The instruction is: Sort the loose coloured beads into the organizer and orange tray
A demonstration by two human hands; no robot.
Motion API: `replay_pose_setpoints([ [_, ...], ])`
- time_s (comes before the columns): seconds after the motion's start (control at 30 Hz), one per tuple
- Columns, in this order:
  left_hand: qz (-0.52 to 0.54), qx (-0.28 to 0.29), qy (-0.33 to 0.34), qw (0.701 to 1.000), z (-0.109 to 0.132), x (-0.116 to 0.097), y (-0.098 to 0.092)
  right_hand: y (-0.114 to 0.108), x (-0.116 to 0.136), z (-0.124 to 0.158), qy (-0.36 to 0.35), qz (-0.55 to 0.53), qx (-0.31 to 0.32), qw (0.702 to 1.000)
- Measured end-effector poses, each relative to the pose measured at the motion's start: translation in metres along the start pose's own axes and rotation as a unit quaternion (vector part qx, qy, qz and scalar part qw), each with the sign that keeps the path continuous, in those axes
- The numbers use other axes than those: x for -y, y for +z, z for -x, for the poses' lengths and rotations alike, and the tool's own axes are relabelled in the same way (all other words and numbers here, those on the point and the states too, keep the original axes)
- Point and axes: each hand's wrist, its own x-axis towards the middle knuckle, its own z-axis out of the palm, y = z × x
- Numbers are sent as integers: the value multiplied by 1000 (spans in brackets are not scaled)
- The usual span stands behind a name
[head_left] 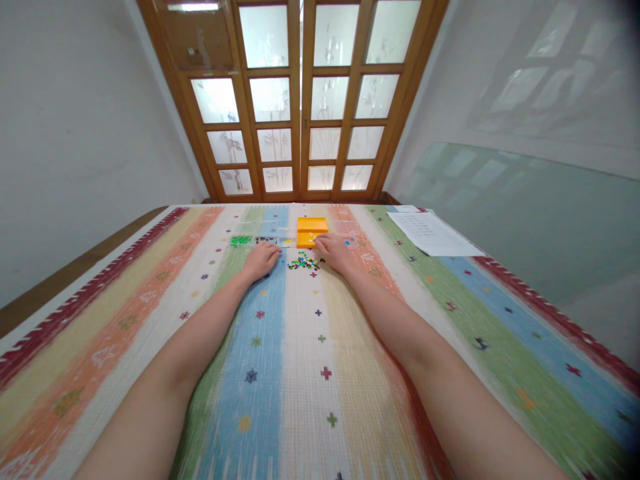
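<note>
My left hand (261,261) rests on the cloth in front of a clear box of dark pieces (267,240), its fingers curled together. Whether anything is in them is hidden. Beside that box, to the left, is a clear box of green pieces (241,241). An open yellow-orange box (313,225) lies in the middle, with a few small pale pieces in its near half. My right hand (336,253) is at its near right corner, fingers bent close together; what they pinch is too small to make out. Between my hands lies a loose pile of small multicoloured pieces (303,262).
To the right of my right hand is a clear box with blue and pink pieces (351,243). White printed sheets (435,233) lie at the far right of the striped tablecloth (300,373). Behind the table stand wooden glass-paned doors (300,127); a glass panel (525,200) leans at the right wall.
</note>
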Motion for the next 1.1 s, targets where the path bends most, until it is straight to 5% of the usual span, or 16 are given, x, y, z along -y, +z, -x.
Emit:
replay_pose_setpoints([
  [0.33, 7, 36, 5, 999, 2, -3, -4, 8, -12, -1, 27, 2, -50, 998],
  [0.7, 38, 49, 5, 998, 0, -23, 2, -1, 13, -1, -54, -37, 100, 993],
  [1.1, 45, 51, 13, 998, 0, -21, 4, 1, 18, 0, -89, -63, 121, 987],
])
